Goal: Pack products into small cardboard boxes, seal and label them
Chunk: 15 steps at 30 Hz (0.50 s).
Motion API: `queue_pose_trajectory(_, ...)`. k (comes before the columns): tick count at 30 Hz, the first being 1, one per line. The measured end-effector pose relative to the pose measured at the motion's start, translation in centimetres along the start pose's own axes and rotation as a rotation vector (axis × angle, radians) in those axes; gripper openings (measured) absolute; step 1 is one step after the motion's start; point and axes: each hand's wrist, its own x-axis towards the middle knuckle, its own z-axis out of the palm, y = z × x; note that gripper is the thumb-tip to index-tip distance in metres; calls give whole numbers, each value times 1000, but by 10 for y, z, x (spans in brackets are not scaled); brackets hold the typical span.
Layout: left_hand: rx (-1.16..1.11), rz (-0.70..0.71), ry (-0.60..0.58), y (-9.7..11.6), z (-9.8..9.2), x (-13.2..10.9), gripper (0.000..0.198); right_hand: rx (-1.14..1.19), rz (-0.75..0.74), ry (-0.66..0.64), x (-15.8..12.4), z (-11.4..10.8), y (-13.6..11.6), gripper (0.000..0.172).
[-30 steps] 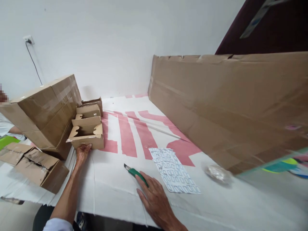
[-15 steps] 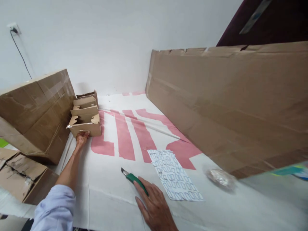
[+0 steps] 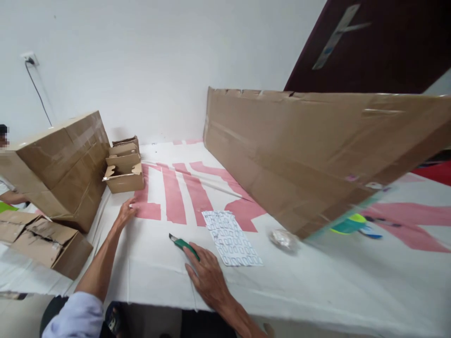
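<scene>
My left hand point(image 3: 127, 212) is just in front of a small open-topped cardboard box point(image 3: 126, 182) and apart from it, fingers loosely apart with nothing in them. A green-handled utility knife point(image 3: 182, 243) is in my right hand point(image 3: 209, 274), its blade out and pointing away to the left. The handle runs in among the fingers, low over the white cloth. To the right of this hand lies a sheet of blue-outlined stickers point(image 3: 232, 238).
Behind the first small box stand more small boxes point(image 3: 123, 149). A large carton point(image 3: 66, 164) and a torn box point(image 3: 52, 241) are at left. A long cardboard panel point(image 3: 299, 155) stands at right, near a clear plastic packet point(image 3: 283, 239). Part of another person shows at far left.
My left hand has let go of the small box and drawn back towards me. The view has swung right, and the knife stays in my right hand.
</scene>
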Motion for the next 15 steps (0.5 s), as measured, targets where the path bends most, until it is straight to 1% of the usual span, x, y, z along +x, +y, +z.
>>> queue_pose_trajectory(2, -21, 6, -43, 3, -5, -39, 47, -8, 2, -1, 1, 1, 0, 45)
queue_pose_trajectory(4, -42, 10, -59, 5, -12, -79, 45, -18, -1, 2, 1, 2, 0, 43)
queue_pose_trajectory(7, -60, -3, -39, 5, -24, -136, 37, -29, -5, 10, 0, 5, 1, 42)
queue_pose_trajectory(9, -69, -31, -20, 5, -29, -169, 34, -27, -5, 17, -1, 7, 2, 42)
queue_pose_trajectory(12, -98, -73, 11, 5, -33, -210, 31, -23, -8, 28, -2, 9, 3, 42)
queue_pose_trajectory(15, -164, -110, 28, 8, -32, -237, 33, -22, -17, 22, -4, 9, 5, 42)
